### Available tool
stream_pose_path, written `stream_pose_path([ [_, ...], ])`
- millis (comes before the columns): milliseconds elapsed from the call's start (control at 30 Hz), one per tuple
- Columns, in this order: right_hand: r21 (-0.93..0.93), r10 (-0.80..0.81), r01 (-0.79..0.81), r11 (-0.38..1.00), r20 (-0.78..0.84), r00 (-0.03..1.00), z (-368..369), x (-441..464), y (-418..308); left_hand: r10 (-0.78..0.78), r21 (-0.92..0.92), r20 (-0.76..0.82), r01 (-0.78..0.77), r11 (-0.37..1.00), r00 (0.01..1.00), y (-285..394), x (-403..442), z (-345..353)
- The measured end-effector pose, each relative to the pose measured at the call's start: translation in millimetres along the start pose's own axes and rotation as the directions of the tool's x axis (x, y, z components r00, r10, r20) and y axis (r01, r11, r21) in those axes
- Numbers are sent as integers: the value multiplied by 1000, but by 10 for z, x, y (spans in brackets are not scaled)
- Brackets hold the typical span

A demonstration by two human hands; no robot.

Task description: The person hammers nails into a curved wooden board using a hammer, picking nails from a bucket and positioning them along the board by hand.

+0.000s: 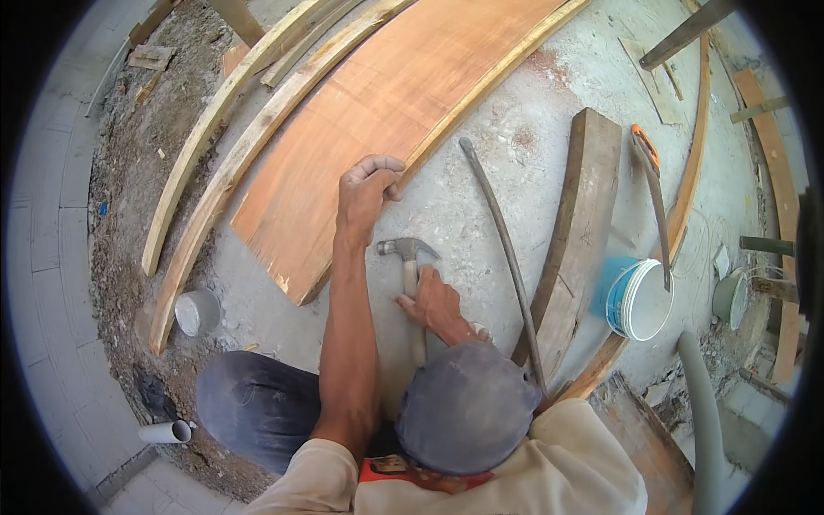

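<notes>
My left hand (369, 193) is raised over the near right edge of a reddish-brown wooden panel (343, 154), its fingers curled together. Whatever lies in those fingers, if anything, is too small to make out. Close below it, my right hand (436, 302) is wrapped round the handle of a claw hammer (410, 251). The hammer's metal head sits above that hand, over the concrete floor. A pale wooden strip (481, 88) runs along the panel's curved right edge. My knee, in grey-blue cloth, hides part of my right forearm.
To the right lie a long metal bar (502, 223) and a thick timber (584, 197). A handsaw (654, 184) with an orange handle leans by a blue-and-white bucket (644, 300). Curved wooden strips (245, 142) lie left, near a round grey-white container (197, 312) and a pipe piece (165, 432).
</notes>
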State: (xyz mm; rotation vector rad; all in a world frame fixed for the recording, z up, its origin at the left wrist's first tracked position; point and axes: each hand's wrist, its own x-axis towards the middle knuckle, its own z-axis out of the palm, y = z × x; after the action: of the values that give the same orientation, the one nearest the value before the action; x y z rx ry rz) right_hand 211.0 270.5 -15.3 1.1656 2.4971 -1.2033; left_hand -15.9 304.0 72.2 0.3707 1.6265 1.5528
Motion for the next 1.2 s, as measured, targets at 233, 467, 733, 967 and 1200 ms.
stream_pose_path([
  [233, 6, 209, -213, 977, 166, 964, -134, 180, -45, 108, -216, -29, -112, 970, 994, 24, 214, 390],
  [467, 149, 247, -321, 935, 372, 895, -850, 95, 18, 87, -127, 111, -73, 989, 990, 498, 362, 653],
  [733, 344, 304, -207, 916, -256, 918, -1767, -178, -148, -5, 104, 237, -20, 994, 972, 889, 305, -8],
  [967, 910, 586, -186, 371, -74, 807, -2082, 898, -70, 289, 620, -53, -196, 760, 956, 329, 1247, -382],
  [1200, 999, 580, 38, 10, -36, 814, -2000, 1957, 353, 54, 805, -32, -7, 594, 998, 682, 1989, -105],
])
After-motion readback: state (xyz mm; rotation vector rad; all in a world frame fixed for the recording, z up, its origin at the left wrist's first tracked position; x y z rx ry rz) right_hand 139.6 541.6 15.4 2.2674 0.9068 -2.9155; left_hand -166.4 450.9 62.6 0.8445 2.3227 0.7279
